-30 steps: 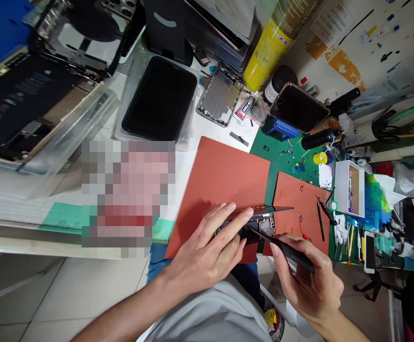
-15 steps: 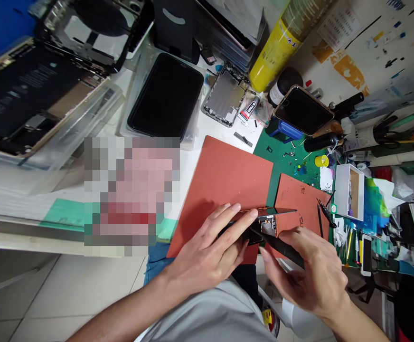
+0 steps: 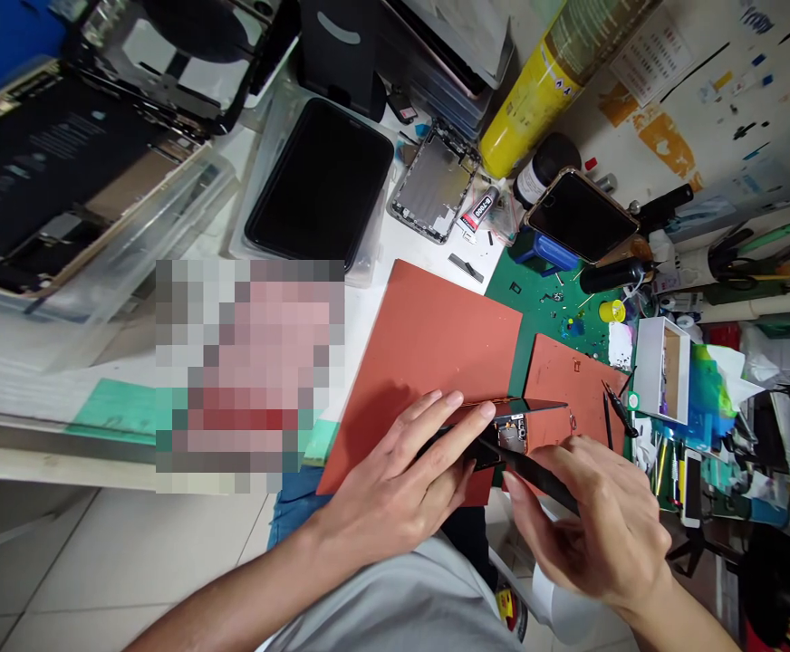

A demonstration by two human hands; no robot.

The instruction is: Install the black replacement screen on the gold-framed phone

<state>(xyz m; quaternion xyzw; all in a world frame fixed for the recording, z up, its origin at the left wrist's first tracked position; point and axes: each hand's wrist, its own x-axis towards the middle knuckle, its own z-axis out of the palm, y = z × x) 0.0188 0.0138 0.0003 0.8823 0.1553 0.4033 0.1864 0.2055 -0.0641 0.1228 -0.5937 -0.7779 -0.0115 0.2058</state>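
Note:
An opened smartphone (image 3: pixel 512 433) lies over the red-brown mat, its screen panel (image 3: pixel 531 407) lifted at an angle and metal inner parts showing at one end. My left hand (image 3: pixel 409 471) grips the phone and the raised screen, fingers laid across the panel; much of the phone is hidden beneath it. In my right hand (image 3: pixel 592 516) is a slim black pointed tool (image 3: pixel 537 475), held between thumb and fingers. Its tip reaches into the gap between screen and body, beside my left fingers. Whether it is tweezers or a spudger I cannot make out.
Under the work is a red-brown mat (image 3: pixel 436 335), with a smaller red-brown mat (image 3: pixel 558 376) to the right holding tweezers (image 3: pixel 619 407). Further back are a black-screened phone (image 3: pixel 320 181), a metal phone frame (image 3: pixel 434 186), a glue tube (image 3: pixel 482 206) and a yellow spray can (image 3: pixel 524 113).
The view has shifted slightly. Both hands keep nearly the same hold, and the black tool's tip stays inside the phone's gap.

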